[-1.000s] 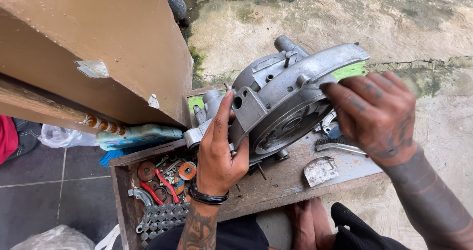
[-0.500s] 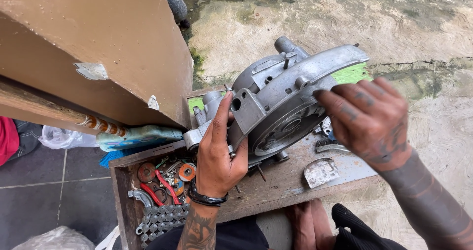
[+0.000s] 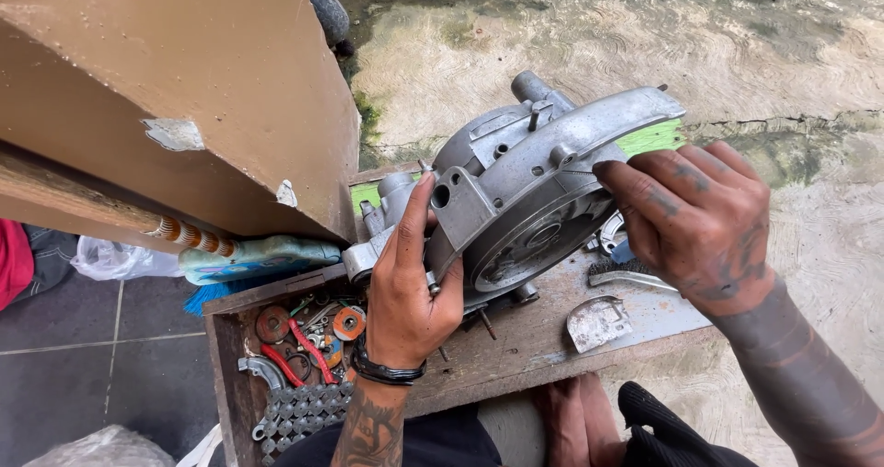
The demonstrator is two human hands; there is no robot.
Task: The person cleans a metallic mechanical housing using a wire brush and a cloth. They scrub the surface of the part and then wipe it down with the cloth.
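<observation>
Since a second ago my right hand (image 3: 700,223) slid up the engine case (image 3: 534,200); my left hand (image 3: 410,283) grips its near end, steadying it on the table (image 3: 525,352).

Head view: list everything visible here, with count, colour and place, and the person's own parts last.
engine casing: one, silver-grey metal, tilted up on the wooden bench, centre.
wooden bench: one, worn brown, under the casing.
parts tray: one, dark wood, left end of the bench, holding red-handled pliers, rusty discs and a chain.
metal plate: one, small, grey, on the bench right of centre.
wire brush: one, dark, behind the plate.
blue brush: one, blue, left of the casing.
brown panel: one, brown, upper left.
concrete ground: grey, cracked, upper right.
left hand: grips the casing's lower left.
right hand: fingers on the casing's right rim.
</observation>
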